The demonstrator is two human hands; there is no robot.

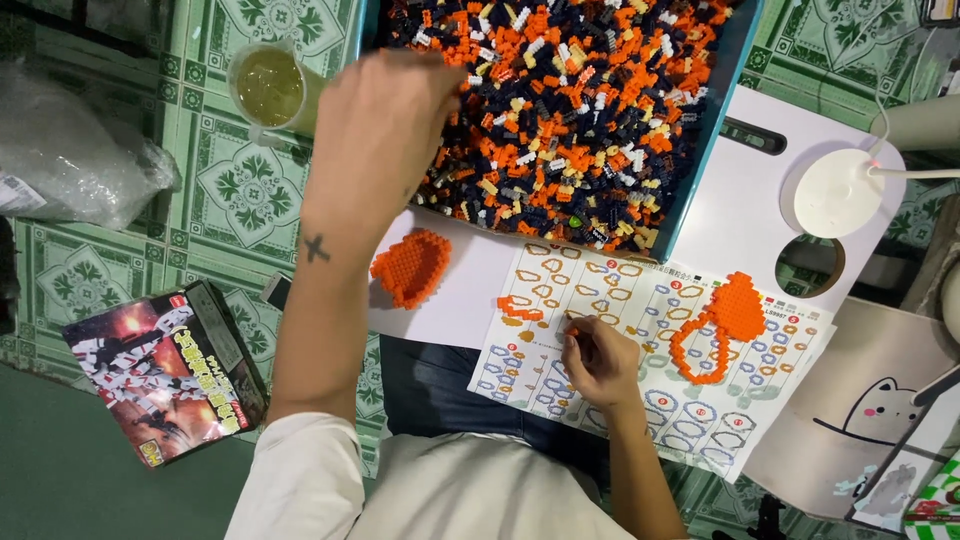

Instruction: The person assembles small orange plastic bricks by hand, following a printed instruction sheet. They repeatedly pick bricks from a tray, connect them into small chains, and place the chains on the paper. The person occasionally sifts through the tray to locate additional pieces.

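My left hand (385, 120) reaches over the near-left corner of a blue tray (703, 165). The tray is heaped with tiny orange, black, white and yellow building bricks (580, 100). The hand's fingers bend down into the bricks and their tips are hidden. My right hand (598, 360) rests on a printed instruction sheet (650, 290), its fingertips pinched together beside small orange brick pieces (518, 308). Whether it holds anything is too small to tell. An orange brick slab (412, 266) lies left of the sheet. An orange ring-shaped brick build (715, 325) lies on the sheet's right side.
The tray and sheet sit on a small white table (745, 210) with a round white lamp base (838, 192). A cup of yellow-green drink (268, 88), a crumpled plastic bag (70, 150) and the set's printed box (165, 370) are on the patterned floor at left.
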